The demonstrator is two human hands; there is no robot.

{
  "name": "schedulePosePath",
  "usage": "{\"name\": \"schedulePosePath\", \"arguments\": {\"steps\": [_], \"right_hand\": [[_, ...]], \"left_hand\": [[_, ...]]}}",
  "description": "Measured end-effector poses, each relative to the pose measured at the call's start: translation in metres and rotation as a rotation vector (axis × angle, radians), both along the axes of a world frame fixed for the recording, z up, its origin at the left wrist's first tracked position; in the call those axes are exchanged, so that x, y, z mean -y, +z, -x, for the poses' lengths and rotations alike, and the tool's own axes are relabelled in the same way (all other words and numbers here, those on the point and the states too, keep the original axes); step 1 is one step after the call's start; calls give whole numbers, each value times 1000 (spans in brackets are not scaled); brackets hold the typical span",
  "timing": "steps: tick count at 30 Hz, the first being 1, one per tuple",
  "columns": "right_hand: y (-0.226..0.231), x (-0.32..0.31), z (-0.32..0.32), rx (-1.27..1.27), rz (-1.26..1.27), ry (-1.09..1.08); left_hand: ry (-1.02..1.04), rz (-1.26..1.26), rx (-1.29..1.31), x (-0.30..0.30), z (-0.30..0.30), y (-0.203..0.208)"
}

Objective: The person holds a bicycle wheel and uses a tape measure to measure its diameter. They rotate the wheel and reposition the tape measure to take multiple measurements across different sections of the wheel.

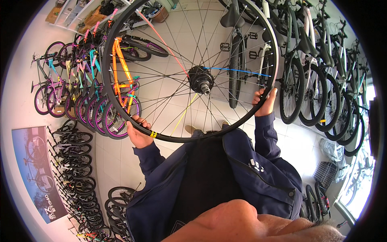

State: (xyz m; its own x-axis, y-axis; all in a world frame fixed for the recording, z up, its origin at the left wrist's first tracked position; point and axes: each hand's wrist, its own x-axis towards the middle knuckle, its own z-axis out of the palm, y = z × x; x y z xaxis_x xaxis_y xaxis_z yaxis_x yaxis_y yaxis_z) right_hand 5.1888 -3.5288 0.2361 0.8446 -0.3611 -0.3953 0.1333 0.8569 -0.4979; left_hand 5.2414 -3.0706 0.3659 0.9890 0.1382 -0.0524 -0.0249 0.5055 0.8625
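A large bicycle wheel (181, 139) with a black rim and no tyre is held up in front of me, its top edge cut off by the picture. My left hand (140, 132) grips the rim at the lower left, beside a small yellow label. On the lower right, my right hand (265, 103) has its fingers wrapped round the rim. At the centre sits a black hub (200, 80), its axle end pointing toward me. Most spokes are dark, but one is red, one blue (238, 70) and one yellow (183, 115).
Bikes with bright frames, one an orange bike (117, 66), stand along the left. More bikes (296, 86) line the right side, and a bike with a black saddle (233, 19) stands beyond the wheel. A poster (38, 173) hangs at lower left. Pale floor tiles (115, 161) lie below.
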Motion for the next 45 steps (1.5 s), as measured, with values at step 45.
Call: {"name": "schedulePosePath", "arguments": {"steps": [45], "right_hand": [[-3, 2, -8, 56, 24, 88]], "left_hand": [[20, 16, -36, -7, 7, -10]]}}
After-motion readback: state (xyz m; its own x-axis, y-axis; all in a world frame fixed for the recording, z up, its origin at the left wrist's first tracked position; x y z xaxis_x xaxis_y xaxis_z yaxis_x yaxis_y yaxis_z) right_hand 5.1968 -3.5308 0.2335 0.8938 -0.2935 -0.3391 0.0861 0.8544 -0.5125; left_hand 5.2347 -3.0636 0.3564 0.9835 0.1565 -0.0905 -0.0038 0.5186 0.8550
